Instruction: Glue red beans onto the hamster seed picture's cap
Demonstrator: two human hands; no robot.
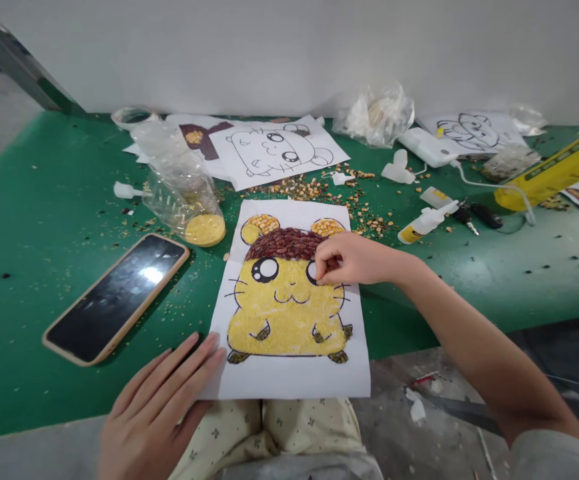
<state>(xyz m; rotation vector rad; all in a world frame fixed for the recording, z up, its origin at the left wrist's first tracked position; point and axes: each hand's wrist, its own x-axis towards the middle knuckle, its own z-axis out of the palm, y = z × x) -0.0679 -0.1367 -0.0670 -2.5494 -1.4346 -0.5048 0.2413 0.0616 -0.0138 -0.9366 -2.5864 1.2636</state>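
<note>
A white sheet with a hamster picture (279, 327) lies before me at the table's front edge, its lower end reaching past that edge. Yellow grains fill the body, dark red beans cover the top of the head, and corn kernels fill the ears. My left hand (162, 400) lies flat with fingers stretched, its fingertips at the sheet's lower left edge. Over the eye on the right, my right hand (342, 260) is closed in a pinch and partly hides that eye. Whatever its fingertips may hold is too small to make out.
Left of the sheet lies a phone (119, 297), with a clear plastic bottle (179, 173) of yellow grains behind it. Loose seeds (314, 190) scatter behind the sheet near another drawing (269, 150). A glue bottle (424, 223), keys (469, 220) and a yellow tube (559, 163) lie right.
</note>
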